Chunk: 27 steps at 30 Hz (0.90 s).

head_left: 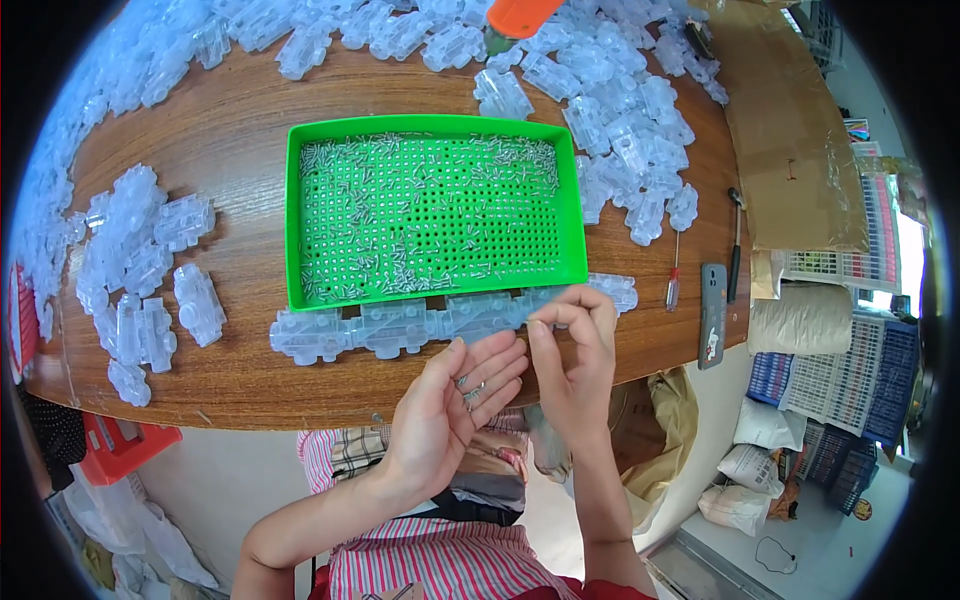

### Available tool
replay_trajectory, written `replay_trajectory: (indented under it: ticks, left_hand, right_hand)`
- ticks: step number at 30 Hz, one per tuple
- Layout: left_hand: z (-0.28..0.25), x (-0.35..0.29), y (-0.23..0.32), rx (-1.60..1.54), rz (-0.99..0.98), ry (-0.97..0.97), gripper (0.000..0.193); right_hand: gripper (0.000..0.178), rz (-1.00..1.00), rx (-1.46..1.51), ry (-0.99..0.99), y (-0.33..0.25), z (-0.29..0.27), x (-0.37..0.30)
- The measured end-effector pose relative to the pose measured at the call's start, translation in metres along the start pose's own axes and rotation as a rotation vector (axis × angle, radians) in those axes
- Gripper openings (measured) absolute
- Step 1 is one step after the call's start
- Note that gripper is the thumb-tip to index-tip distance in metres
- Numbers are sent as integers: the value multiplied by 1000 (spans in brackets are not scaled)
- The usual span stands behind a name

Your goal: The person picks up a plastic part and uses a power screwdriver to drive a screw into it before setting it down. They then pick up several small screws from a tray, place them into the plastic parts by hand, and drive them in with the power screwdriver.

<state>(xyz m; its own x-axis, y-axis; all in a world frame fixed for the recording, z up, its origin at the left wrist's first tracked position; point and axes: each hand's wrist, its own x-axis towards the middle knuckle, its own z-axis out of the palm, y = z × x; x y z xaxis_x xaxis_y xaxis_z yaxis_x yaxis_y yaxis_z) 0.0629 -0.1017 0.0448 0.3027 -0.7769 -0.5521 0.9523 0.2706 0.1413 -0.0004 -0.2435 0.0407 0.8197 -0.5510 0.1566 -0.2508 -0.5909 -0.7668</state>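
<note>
My left hand (445,405) is turned palm up in front of the table edge, fingers stretched and slightly cupped, with several small metal screws (470,390) lying on them. Beside it, my right hand (575,365) has thumb and forefinger pinched together over the row of parts; whatever is between the tips is too small to make out. Clear bluish plastic casings (395,330) stand side by side in that row, some partly behind my right fingers. Just behind them is a green perforated tray (435,124) with many loose screws scattered over its bottom.
Piles of the same casings (630,140) cover the far side, with a smaller heap (135,260) at left. An orange-bodied tool (522,16) hangs above the far edge. At right lie a red-handled screwdriver (673,287), a black-handled tool (735,250), a phone (712,315) and cardboard (795,140).
</note>
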Motion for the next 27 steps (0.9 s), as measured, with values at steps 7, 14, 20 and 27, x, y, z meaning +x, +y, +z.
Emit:
replay_trajectory:
  ticks: [7,14,20,27]
  left_hand:
    - [-3,0,0,-49,34,8,52]
    - [-6,1,-1,-61,37,4,52]
    - [-4,2,1,-51,34,-14,53]
    - [-2,-1,9,-79,-27,-148,68]
  right_hand:
    - [12,-114,-145,-47,1,7,2]
    - [13,-168,-230,-37,-5,7,3]
    - [15,-56,-144,23,-1,6,3]
    - [20,-99,-106,-110,-37,-17,-21]
